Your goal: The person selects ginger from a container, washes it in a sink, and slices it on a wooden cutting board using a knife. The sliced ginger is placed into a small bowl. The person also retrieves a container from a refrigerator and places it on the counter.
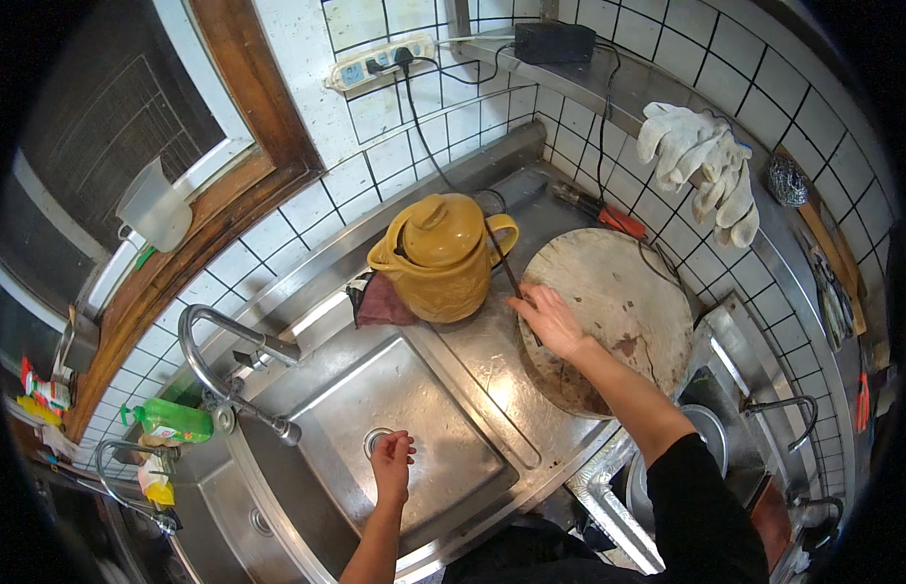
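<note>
My right hand (551,319) is at the left edge of a round wooden chopping block (618,282), its fingers closed around a long, thin dark strip (504,255). The strip slants up past the handle of a yellow lidded ceramic pot (438,268); its exact kind I cannot tell. That pot stands on the steel counter behind the sink, with a dark reddish cloth (381,304) by its base. Over the steel sink basin (429,389), near the drain, my left hand (393,460) hangs with curled fingers and nothing visible in them.
A curved faucet (205,360) reaches over the left basin. A green bottle (176,420) stands by the window sill. Cords run from a power strip (380,64) behind the pot. White gloves (701,165) hang from the steel shelf at right; a metal bowl (711,438) sits below the block.
</note>
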Motion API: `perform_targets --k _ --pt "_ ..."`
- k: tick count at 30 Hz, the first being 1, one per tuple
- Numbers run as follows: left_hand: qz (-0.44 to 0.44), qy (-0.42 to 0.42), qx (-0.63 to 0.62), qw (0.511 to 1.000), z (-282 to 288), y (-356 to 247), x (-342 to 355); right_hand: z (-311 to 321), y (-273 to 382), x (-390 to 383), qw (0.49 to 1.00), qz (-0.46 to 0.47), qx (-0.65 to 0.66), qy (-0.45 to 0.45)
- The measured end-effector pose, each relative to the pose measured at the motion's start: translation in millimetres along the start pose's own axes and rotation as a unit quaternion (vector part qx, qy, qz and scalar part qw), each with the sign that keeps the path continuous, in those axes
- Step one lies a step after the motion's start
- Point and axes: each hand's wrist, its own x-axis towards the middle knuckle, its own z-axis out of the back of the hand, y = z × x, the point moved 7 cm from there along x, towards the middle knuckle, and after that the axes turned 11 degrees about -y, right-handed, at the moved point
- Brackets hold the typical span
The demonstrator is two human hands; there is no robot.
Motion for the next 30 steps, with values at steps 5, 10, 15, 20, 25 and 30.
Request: perform_targets --k 5,10,15,20,25,30 --pt "0.009 -0.006 0.029 1.0 0 5 -2 -12 5 5 0.997 0.05 -0.041 0.029" --pt "0.026 -0.019 0.054 0.998 6 13 -2 -18 4 9 0.996 0.05 -0.056 0.048" --pt "0.026 0.016 0.059 0.998 -6 25 -1 -6 -3 -1 0.999 0.021 -0.025 0.004" --pt "0.009 0.049 0.088 0.995 -19 30 -13 34 11 -19 0.994 -0.083 0.045 -0.059" --pt "-0.014 0.095 0.123 0.988 -34 37 -34 84 55 -80 0.964 -0.214 0.098 -0.121" --pt "-0.11 0.184 0.162 0.963 -82 20 -97 136 115 -211 0.922 -0.319 0.124 -0.182"
